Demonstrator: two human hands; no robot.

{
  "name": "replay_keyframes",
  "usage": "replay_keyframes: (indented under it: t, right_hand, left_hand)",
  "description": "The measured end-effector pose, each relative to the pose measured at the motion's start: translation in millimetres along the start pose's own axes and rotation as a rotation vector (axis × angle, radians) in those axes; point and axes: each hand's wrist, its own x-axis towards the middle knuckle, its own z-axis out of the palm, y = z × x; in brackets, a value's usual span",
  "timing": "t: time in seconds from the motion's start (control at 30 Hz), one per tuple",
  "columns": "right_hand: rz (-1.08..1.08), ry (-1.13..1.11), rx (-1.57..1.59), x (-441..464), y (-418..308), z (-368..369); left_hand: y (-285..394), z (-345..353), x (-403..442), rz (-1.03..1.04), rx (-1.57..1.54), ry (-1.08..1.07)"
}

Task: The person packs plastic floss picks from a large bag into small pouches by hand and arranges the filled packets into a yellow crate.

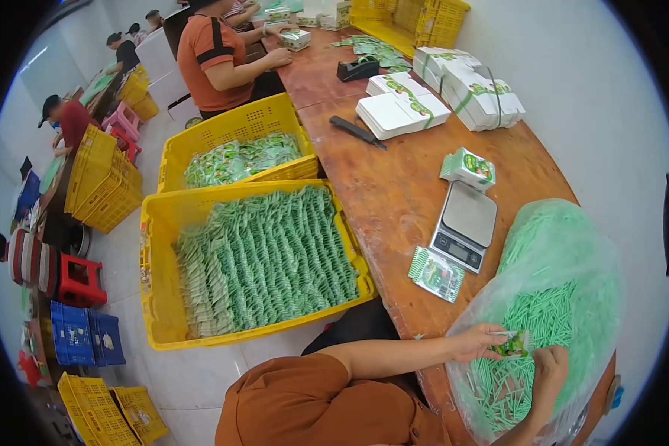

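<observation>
My left hand (474, 342) pinches a small printed green-and-white sachet (511, 343) by its left end. Close to the sachet's right edge is my right hand (550, 366), its fingers closed; whether they grip the sachet or something small is hidden. Both hands are over a large clear plastic bag (606, 256) on the table. Inside it lie many thin light-green sticks (539, 320), loose beneath the hands.
On the wooden table (375, 186) stand a digital scale (468, 223), a small carton (472, 168), sachets (437, 273), flat carton stacks (401, 108), a black cutter (357, 132) and a tape dispenser (357, 69). A yellow crate (152, 297) of sachets stands left. Co-workers sit beyond.
</observation>
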Motion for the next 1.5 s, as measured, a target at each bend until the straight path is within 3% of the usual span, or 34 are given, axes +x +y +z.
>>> replay_keyframes:
  t: [0.17,0.27,0.33,0.37,0.43,0.53,0.57,0.63,0.67,0.73,0.83,0.97,1.07,1.17,1.2,1.27,1.3,1.37,1.5]
  right_hand:
    - [-0.078,-0.052,0.14,13.5,-15.9,8.5]
    - [-0.09,0.063,0.165,19.5,-9.6,1.7]
    - [0.115,-0.116,0.223,17.9,-9.8,5.9]
    - [0.111,-0.107,0.224,16.3,-4.3,9.1]
    - [0.33,-0.098,0.455,6.2,15.7,14.4]
    - [0.336,0.012,0.572,-0.6,29.2,21.0]
    - [0.324,0.011,0.585,-1.3,28.2,26.2]
    - [0.041,0.019,0.462,1.7,19.8,34.4]
    - [0.027,0.019,0.465,3.3,14.8,32.5]
    - [0.301,-0.006,0.593,5.4,1.8,23.4]
    - [0.362,-0.126,0.628,-5.4,13.1,30.4]
    - [0.348,-0.094,0.682,-20.0,33.0,27.4]
    - [0.407,-0.276,0.467,0.9,-30.3,-31.0]
    - [0.429,-0.32,0.478,8.5,-41.2,-37.8]
    - [0.428,-0.309,0.482,3.8,-25.1,-24.5]
    - [0.143,0.095,0.647,-12.9,19.7,14.5]
    - [0.156,0.1,0.649,-14.3,14.4,13.0]
    - [0.286,-0.159,0.633,-11.5,-0.5,8.5]
    - [0.263,0.081,0.707,-20.1,7.4,16.6]
  left_hand:
    - [-2.2,-6.5,0.4,0.012,0.034,-0.001]
    - [-0.4,-4.8,0.4,-0.003,0.037,0.016]
    - [2.3,-0.6,-3.0,0.012,0.009,-0.01]
    - [5.1,0.8,-3.4,0.014,0.017,-0.014]
    - [7.6,4.7,-5.1,0.024,-0.006,-0.011]
    - [5.2,4.3,-4.9,0.015,0.024,-0.006]
    - [3.4,2.5,-4.6,0.026,0.033,0.003]
    - [2.4,1.5,-3.6,0.009,0.07,-0.034]
    - [3.1,0.3,-3.5,0.023,0.075,-0.033]
    - [4.5,1.6,-5.1,0.021,0.035,-0.03]
    - [1.1,1.0,-5.3,0.05,0.011,-0.034]
    - [-1.1,19.6,-9.3,0.069,-0.025,0.004]
    - [6.4,36.3,-9.6,0.064,0.023,-0.037]
    - [11.3,40.8,-9.9,0.109,0.064,-0.08]
    - [13.5,41.7,-13.3,0.121,0.04,-0.063]
    - [16.9,40.8,-14.9,0.117,0.024,-0.046]
    - [15.6,39.1,-15.3,0.117,0.031,-0.029]
    - [14.5,36.9,-17.0,0.109,0.034,-0.011]
    - [15.5,32.7,-16.1,0.13,0.067,-0.011]
